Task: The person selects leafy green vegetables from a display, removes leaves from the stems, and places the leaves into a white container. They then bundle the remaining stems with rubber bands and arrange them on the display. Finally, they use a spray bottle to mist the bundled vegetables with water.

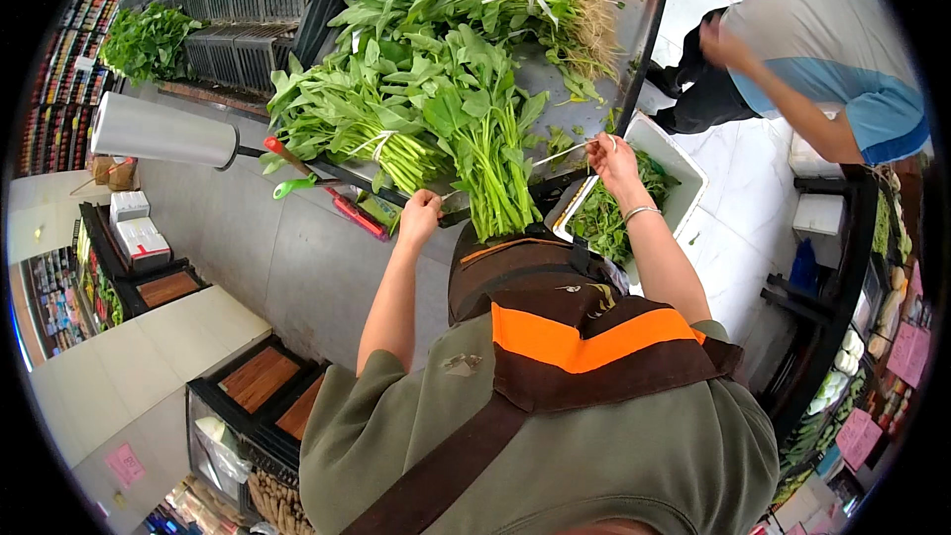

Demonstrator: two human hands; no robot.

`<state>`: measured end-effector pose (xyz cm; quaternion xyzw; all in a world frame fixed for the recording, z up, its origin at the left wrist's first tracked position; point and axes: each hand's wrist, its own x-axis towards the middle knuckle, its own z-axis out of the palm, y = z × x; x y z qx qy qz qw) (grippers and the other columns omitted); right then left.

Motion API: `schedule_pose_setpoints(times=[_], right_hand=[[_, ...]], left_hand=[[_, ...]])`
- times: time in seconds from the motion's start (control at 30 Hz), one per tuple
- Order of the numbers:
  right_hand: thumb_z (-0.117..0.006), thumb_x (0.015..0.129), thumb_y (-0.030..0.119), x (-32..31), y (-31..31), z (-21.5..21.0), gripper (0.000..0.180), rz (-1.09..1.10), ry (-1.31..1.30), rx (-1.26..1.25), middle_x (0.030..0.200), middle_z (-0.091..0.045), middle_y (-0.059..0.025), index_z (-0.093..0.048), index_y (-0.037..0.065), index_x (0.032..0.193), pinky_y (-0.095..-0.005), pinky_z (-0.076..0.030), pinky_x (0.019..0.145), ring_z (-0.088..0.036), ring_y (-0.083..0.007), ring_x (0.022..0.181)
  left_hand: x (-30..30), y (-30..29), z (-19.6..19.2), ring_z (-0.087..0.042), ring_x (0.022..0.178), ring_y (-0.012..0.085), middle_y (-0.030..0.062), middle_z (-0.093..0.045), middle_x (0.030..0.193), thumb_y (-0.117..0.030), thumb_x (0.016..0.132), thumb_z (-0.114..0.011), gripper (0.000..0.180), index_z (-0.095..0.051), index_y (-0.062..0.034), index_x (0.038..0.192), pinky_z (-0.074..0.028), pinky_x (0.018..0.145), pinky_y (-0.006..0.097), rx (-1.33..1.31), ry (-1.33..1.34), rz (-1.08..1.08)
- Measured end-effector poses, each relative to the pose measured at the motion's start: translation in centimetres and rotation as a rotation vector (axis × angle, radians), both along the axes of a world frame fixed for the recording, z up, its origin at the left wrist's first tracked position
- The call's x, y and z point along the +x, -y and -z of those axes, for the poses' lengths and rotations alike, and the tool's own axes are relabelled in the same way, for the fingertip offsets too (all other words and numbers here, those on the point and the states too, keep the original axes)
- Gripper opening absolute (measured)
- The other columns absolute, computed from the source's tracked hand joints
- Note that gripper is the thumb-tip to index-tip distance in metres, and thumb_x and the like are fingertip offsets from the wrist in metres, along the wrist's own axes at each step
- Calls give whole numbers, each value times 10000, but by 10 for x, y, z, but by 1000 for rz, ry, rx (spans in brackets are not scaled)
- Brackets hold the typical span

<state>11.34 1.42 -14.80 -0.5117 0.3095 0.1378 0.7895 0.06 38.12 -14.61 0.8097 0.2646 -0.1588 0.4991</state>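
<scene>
A bunch of leafy greens, its stems toward me, lies on the near edge of a dark-rimmed metal table. My left hand is closed in a pinch on one end of a white string, just left of the stems. Right of them, my right hand pinches the other end, and the white string stretches from it toward the stems. Where the string passes the stems is hidden. Beside it on the left lies another bunch, tied with white string. A tied bunch with roots lies farther back.
A white foam box of loose greens stands below my right hand. Red-handled and green-handled tools hang by the table's left corner, near a roll of plastic bags. Another person bends at the far right. Black crates stand back left.
</scene>
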Motion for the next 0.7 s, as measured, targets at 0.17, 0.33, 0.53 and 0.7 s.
schedule_pose_setpoints(times=[0.17, 0.33, 0.53, 0.7], right_hand=[[-573, 940, 200, 4, -8, -22, 134, 11, 10, 74, 835, -620, -56, -539, 73, 910, -275, -502, 616, -630, -152, 761], [-572, 945, 252, 5, -40, -69, 187, -161, 177, -78, 853, -623, -30, -582, 65, 954, -265, -503, 670, -621, -130, 798], [-574, 940, 239, 0, -67, -102, 187, -371, 414, -271, 871, -651, -25, -610, 57, 957, -260, -500, 682, -624, -115, 806], [-637, 894, 194, -8, -93, -112, 173, -464, 644, -544, 841, -632, -13, -662, 29, 940, -260, -488, 658, -602, -118, 766]], left_hand=[[9, 1, -26, -454, 465, 120, -6, -481, 580, -273, 872, -602, 270, -637, -5, 879, -364, 420, 295, -245, -126, -90], [17, 9, -62, -635, 646, 299, 126, -651, 704, -267, 854, -607, 237, -664, -39, 885, -488, 598, 404, 302, 194, 185], [37, 12, -133, -645, 711, 346, 158, -664, 749, -203, 849, -598, 161, -671, -70, 901, -508, 639, 419, 634, 340, 449], [53, 47, -168, -621, 610, 252, 147, -636, 684, -198, 848, -624, 226, -643, -25, 992, -482, 571, 345, 201, 307, 438]])
